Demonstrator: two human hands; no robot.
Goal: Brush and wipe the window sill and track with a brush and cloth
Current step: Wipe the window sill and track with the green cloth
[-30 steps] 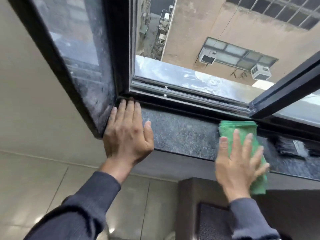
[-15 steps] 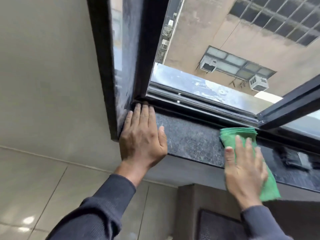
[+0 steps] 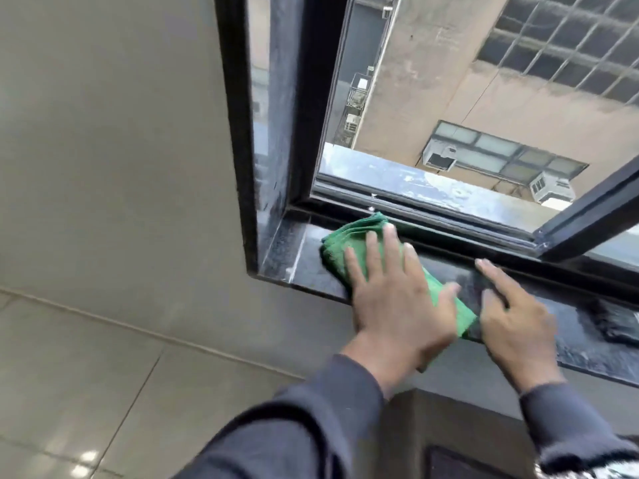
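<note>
Window [image 3: 449,108]: we are looking through the open frame; nothing here is telling us whether the glass belongs to the job.
Sill [image 3: 301,267]: we are seeing dark speckled stone, with pale dust lying in the left corner beside the frame, so we are judging that corner as not yet wiped.
Track [image 3: 432,216]: we are seeing the rails behind the sill; the cloth's far corner is reaching their near edge, and we cannot tell how clean they are.
Cloth [image 3: 349,236]: folded green, it is lying flat on the sill's left half, near the left corner.
Left hand [image 3: 397,299]: we are pressing it flat on the cloth, grip spread, pinching nothing.
Right hand [image 3: 515,316]: we are resting it on the sill just right of the cloth, grip loosely spread, empty.
Brush [image 3: 615,319]: it is lying unheld at the sill's right end, well apart from the cloth.
Progress: we are judging the wiping as under way, with the left corner and the track still waiting.
</note>
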